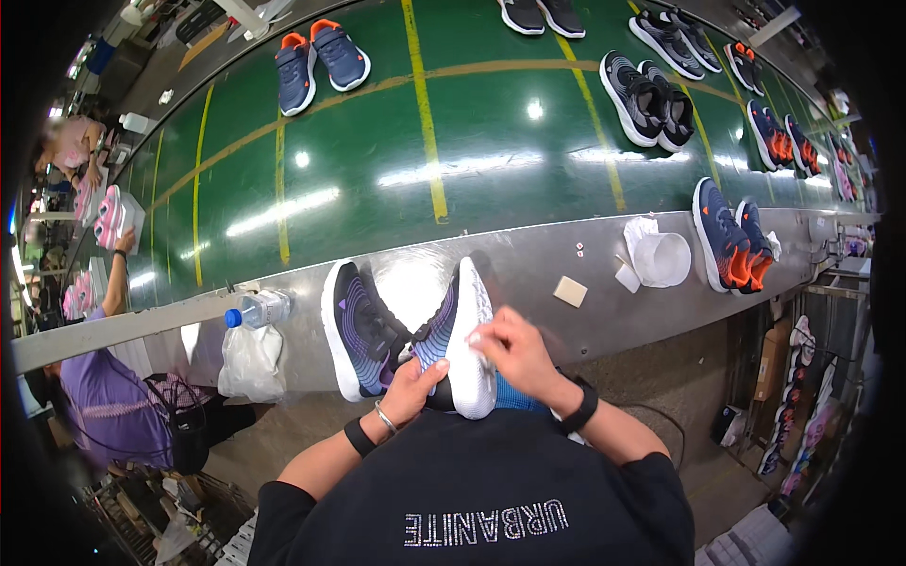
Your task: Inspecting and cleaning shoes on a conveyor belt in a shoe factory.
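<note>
A black and purple-blue sneaker (469,363) with a thick white sole is tipped on its side in front of my body. My left hand (408,389) grips it by the upper, thumb up against the sole's edge. Over the sole, my right hand (521,354) is closed in a pinch with a small whitish bit at the fingertips, too small to name. The matching sneaker (354,325) stands left of it on the metal ledge, partly past the near edge.
A clear bottle (264,309) with a blue cap and a white plastic bag (253,363) are at left. To the right lie a beige block (570,291), a white roll (661,259) and navy-orange sneakers (725,236). Beyond, a green conveyor belt (359,179) carries several pairs. Another person (123,406) is at far left.
</note>
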A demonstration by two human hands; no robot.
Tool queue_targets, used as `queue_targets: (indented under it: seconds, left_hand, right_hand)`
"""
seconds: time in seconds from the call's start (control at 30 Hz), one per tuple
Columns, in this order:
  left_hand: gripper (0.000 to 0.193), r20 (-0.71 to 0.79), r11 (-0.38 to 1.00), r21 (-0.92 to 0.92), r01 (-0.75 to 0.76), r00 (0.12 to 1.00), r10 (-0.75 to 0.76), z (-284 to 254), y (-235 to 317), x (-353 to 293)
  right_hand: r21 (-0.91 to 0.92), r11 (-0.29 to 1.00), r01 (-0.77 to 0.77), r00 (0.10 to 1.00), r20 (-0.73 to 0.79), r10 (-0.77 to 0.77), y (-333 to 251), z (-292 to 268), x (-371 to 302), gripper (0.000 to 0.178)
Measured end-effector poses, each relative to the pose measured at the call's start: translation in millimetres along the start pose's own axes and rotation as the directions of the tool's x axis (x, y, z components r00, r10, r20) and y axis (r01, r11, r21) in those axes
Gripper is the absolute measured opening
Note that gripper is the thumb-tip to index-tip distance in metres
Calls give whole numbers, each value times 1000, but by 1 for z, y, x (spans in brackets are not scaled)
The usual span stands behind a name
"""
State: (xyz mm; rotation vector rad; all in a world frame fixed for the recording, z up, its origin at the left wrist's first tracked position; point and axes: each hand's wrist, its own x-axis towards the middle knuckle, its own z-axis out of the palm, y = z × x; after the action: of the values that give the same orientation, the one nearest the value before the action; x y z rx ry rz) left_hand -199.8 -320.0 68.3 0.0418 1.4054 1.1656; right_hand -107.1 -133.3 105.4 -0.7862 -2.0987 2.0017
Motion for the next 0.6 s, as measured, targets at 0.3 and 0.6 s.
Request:
queue_targets:
  seconds: [0.3,0.6]
  left_hand:
    - [30,39,995,-102,1,999,3,13,23,-4]
    - [38,7,959,115,-259,965,260,28,32,-1]
  right_hand:
    - [-33,999,34,999,-32,-35,14,-1,22,10]
    - [121,993,0,997,-79,9,11,-34,-2,12]
